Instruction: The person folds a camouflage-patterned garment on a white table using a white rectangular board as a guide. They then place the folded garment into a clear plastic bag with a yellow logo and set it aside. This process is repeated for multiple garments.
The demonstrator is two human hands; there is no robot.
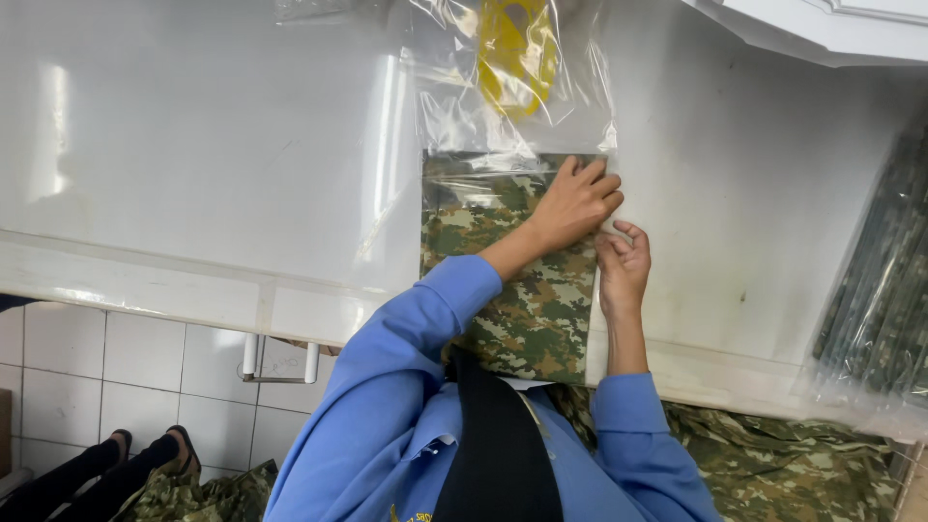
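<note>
A folded camouflage cloth (512, 290) lies on the white table (193, 145), its far end inside a clear plastic bag (512, 106). My left hand (575, 203) rests flat on the cloth near its upper right corner, fingers spread over the bag's edge. My right hand (623, 266) is at the cloth's right side, fingers curled and pinching the edge of the bag. Both arms wear blue sleeves. A yellow printed mark (517, 48) shows on the bag's far part.
A stack of bagged camouflage pieces (875, 300) lies at the table's right edge. More camouflage fabric (793, 464) is piled below the table front. Another person's legs in black with sandals (106, 464) stand on the tiled floor at lower left.
</note>
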